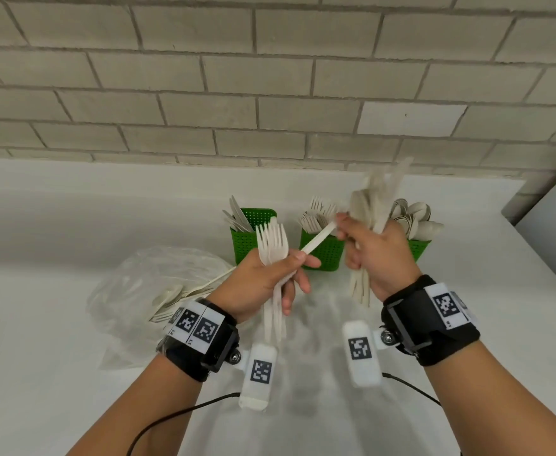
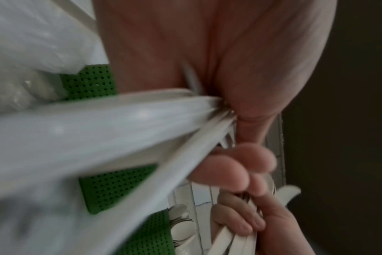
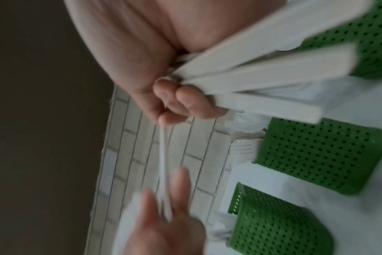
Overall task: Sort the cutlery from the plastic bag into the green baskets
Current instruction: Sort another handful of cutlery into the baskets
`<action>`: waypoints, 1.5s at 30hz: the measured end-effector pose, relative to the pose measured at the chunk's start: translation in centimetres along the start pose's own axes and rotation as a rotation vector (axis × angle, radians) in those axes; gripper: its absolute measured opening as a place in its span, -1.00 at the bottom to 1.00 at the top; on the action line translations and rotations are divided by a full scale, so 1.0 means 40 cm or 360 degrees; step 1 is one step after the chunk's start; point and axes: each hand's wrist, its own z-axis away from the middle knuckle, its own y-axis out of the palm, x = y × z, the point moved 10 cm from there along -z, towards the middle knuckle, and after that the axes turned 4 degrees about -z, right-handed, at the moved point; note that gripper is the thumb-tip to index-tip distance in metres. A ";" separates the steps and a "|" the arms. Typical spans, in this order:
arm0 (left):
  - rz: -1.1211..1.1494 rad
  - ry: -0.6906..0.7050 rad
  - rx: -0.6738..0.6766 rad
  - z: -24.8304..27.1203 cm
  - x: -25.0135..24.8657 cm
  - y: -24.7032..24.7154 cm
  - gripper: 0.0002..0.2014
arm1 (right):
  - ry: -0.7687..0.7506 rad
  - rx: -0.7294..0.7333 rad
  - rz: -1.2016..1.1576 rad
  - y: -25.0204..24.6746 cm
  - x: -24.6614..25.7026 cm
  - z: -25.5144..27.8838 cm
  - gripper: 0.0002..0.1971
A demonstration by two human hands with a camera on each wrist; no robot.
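left hand (image 1: 263,281) raised, gripping forks (image 1: 271,245) upright; right hand (image 1: 378,248) clutches mixed cutlery bundle (image 1: 373,205), fingertips pinching one handle (image 1: 319,238) between hands.

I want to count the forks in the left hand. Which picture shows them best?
The head view: the forks stand sharp in the left hand, prongs up. The left wrist view shows only blurred handles crossing the picture. The right wrist view shows that hand smeared, prongs unreadable.
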 end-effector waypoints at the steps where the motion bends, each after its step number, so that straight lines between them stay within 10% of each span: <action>1: 0.0010 -0.0017 -0.0084 0.001 0.008 -0.020 -0.69 | 0.0007 -0.0096 -0.0069 -0.025 -0.003 -0.007 -0.77; 10: -0.0504 -0.0140 -0.0032 -0.007 0.026 -0.041 -0.74 | -0.0420 0.0346 0.1373 0.042 0.026 0.024 -0.45; 16: -0.0280 -0.0164 0.0058 -0.001 0.035 -0.003 -0.73 | -0.0294 0.0412 0.2232 0.050 -0.037 0.025 -0.62; 20: -0.0236 -0.0158 -0.0149 0.000 0.041 -0.043 -0.64 | -0.0090 0.0269 0.1854 -0.022 -0.050 -0.004 -0.53; 25: -0.1099 0.0142 -0.0497 -0.012 -0.008 -0.078 -0.74 | 0.0079 0.0021 0.0205 -0.013 -0.046 0.006 -0.64; 37: -0.2037 0.0323 -0.0468 -0.010 -0.062 -0.010 -0.86 | -0.0212 0.0408 0.0521 0.078 0.017 0.019 -0.90; 45: -0.1922 0.0266 -0.0511 -0.012 -0.039 -0.075 -0.82 | -0.0134 0.0124 0.0225 -0.038 0.001 -0.025 -0.85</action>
